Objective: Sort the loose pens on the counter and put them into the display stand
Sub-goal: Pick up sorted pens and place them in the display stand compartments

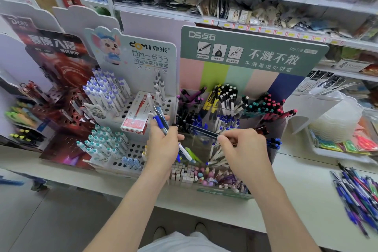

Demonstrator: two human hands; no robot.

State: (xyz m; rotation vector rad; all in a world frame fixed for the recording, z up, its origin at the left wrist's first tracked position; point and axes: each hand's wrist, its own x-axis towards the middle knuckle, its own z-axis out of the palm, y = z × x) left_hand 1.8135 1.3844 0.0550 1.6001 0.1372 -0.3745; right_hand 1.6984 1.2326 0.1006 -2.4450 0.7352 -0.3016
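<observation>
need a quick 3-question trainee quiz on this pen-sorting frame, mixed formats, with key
1. True or false: the left hand grips a bundle of blue-and-clear plastic pens.
2. The right hand pinches: A) one slim dark pen; B) a roll of tape; C) nothing.
3. Fill in: the pile of loose mixed-colour pens lies on the white counter to the ___ of the green-headed pen display stand.
Key: 1 true; 2 A; 3 right.
</observation>
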